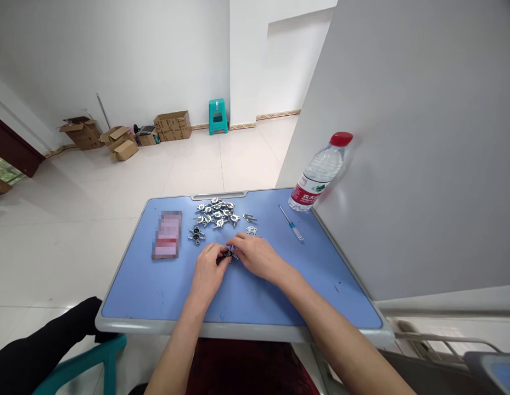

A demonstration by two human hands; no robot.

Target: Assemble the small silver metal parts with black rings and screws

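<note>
Over the middle of the blue desk (275, 299), my left hand (208, 267) pinches a small metal fitting with a black centre (229, 254). My right hand (258, 255) closes its fingertips on the same fitting from the other side; whether it also grips a tiny loose piece is too small to tell. Just beyond the hands lies a pile of small silver metal fittings (217, 213). Two fittings with black centres (196, 236) sit left of the pile. Flat metal plates (251, 230) lie partly hidden behind my right hand, with a few thin metal pieces (249, 218) above them.
A blue-handled screwdriver (295, 230) lies at the right, near a red-capped water bottle (318, 173) beside the grey panel (423, 153). At the left is a blurred pinkish flat rectangle (168, 235). A teal stool (217, 116) and cardboard boxes (172, 126) stand along the wall.
</note>
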